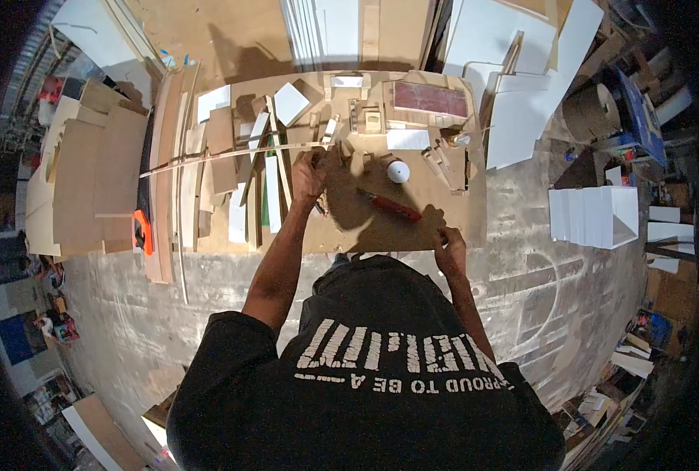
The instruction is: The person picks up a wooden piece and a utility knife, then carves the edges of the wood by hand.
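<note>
I watch remotely | left hand (308,179) curled at right end of strip (208,161), grip hidden, can't tell | strip spans slats (224,149) on worktop (475,208), probably propped by them | right hand (450,250) at near edge, hold unclear | red tool (396,207) between, presumably for easy reach

White panels (589,217) stand at three o'clock, large white sheets (518,129) at two, brown boards (74,177) just past nine, and a two-toned board (107,433) at eight.
</note>
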The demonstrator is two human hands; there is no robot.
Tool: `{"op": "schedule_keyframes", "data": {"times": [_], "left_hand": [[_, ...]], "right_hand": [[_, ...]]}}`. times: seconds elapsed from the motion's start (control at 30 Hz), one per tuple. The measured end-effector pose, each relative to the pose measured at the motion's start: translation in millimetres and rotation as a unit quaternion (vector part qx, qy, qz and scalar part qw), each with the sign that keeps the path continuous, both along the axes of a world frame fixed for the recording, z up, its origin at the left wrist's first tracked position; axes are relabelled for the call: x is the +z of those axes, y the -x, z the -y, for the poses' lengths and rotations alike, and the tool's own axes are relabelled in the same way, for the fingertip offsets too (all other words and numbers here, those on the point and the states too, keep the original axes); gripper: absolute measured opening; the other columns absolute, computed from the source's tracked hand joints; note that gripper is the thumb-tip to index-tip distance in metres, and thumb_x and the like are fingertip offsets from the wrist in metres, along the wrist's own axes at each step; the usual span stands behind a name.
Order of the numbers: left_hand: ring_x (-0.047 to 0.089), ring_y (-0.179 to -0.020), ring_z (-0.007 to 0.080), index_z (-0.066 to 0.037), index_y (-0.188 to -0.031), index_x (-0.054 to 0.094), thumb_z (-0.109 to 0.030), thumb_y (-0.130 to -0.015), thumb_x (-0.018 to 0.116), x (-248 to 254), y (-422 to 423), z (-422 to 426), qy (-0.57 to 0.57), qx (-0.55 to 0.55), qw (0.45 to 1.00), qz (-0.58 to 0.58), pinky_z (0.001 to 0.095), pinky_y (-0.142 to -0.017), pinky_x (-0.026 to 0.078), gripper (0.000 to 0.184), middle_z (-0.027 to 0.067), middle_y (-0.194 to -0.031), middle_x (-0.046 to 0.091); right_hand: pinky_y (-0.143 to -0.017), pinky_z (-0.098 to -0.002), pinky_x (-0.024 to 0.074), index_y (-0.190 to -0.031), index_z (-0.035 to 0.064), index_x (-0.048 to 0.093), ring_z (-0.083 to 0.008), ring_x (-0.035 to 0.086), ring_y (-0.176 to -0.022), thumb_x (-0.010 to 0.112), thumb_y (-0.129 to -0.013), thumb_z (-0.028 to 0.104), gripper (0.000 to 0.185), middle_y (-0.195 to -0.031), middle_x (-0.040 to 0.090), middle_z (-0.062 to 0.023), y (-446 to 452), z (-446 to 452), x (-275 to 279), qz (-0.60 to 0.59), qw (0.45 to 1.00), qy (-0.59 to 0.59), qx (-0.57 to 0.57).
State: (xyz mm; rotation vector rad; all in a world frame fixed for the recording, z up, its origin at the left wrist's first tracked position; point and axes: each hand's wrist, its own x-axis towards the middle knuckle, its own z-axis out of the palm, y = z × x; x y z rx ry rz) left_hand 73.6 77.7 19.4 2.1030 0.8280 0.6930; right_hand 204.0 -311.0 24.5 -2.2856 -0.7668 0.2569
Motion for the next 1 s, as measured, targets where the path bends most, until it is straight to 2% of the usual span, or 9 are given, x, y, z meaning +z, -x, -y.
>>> {"op": "schedule_keyframes", "data": {"times": [0.1,0.4,0.6,0.7,0.8,0.9,1.0], "left_hand": [[0.067,-0.091,0.0390,0.002,-0.105,0.068,-0.004,-0.079,0.067,-8.6,3.9,-4.2,0.008,-0.004,1.000,-0.018,0.0444,-0.079,0.054,0.027,0.0237,-0.098,0.067],[0.066,-0.082,0.0410,0.003,-0.099,0.070,-0.011,-0.080,0.069,-33.4,-0.7,-19.5,-0.057,-0.022,0.998,0.030,0.0452,-0.074,0.053,0.024,0.0264,-0.088,0.066],[0.067,-0.080,0.0384,0.002,-0.085,0.069,-0.017,-0.081,0.072,-29.5,-10.3,-23.8,0.017,-0.012,0.998,-0.060,0.0434,-0.071,0.053,0.020,0.0215,-0.083,0.067],[0.066,-0.075,0.0370,-0.002,-0.079,0.069,-0.032,-0.081,0.073,-32.2,-16.0,-25.3,0.008,-0.011,0.990,-0.143,0.0422,-0.069,0.053,0.030,0.0185,-0.080,0.066],[0.066,-0.075,0.0372,-0.005,-0.077,0.069,-0.044,-0.081,0.070,-54.5,-25.6,-22.6,-0.109,0.025,0.982,-0.153,0.0416,-0.068,0.054,0.039,0.0177,-0.080,0.067],[0.068,-0.071,0.0381,-0.003,-0.078,0.069,-0.052,-0.080,0.070,-69.1,-34.6,-19.6,-0.143,0.108,0.956,-0.232,0.0447,-0.066,0.055,0.049,0.0196,-0.071,0.067],[0.069,-0.075,0.0377,-0.002,-0.080,0.069,-0.055,-0.082,0.069,-25.8,-27.6,-14.2,-0.092,0.042,0.964,-0.245,0.0445,-0.067,0.056,0.053,0.0220,-0.074,0.067]], "right_hand": [[-0.070,-0.0370,0.0537,-0.103,-0.0023,0.067,-0.0257,0.065,-0.074,0.071,-0.085,0.009,0.022,-0.091,0.065,-0.0159,-1.8,-7.3,5.2,0.007,0.999,-0.012,0.029],[-0.068,-0.0362,0.0531,-0.103,-0.0017,0.067,-0.0244,0.064,-0.072,0.072,-0.086,0.011,0.022,-0.091,0.065,-0.0162,14.9,-7.9,7.5,0.006,1.000,-0.001,-0.026],[-0.069,-0.0371,0.0537,-0.105,-0.0020,0.068,-0.0251,0.065,-0.074,0.072,-0.086,0.011,0.024,-0.095,0.067,-0.0177,50.8,-5.8,8.7,-0.040,0.994,0.013,-0.101],[-0.069,-0.0377,0.0539,-0.107,-0.0022,0.067,-0.0259,0.065,-0.074,0.072,-0.086,0.011,0.025,-0.096,0.067,-0.0184,70.8,-6.4,7.4,-0.040,0.993,0.018,-0.111],[-0.068,-0.0374,0.0541,-0.108,-0.0022,0.067,-0.0263,0.066,-0.073,0.072,-0.085,0.011,0.026,-0.096,0.068,-0.0184,89.3,-10.5,9.2,-0.066,0.987,-0.016,-0.147],[-0.068,-0.0367,0.0542,-0.108,-0.0029,0.067,-0.0263,0.066,-0.074,0.072,-0.085,0.010,0.026,-0.095,0.068,-0.0182,90.1,-10.5,15.2,-0.083,0.984,0.001,-0.157],[-0.068,-0.0365,0.0544,-0.108,-0.0035,0.066,-0.0268,0.067,-0.076,0.071,-0.086,0.010,0.026,-0.095,0.068,-0.0181,70.9,-8.6,12.0,-0.061,0.990,0.010,-0.130]]}}
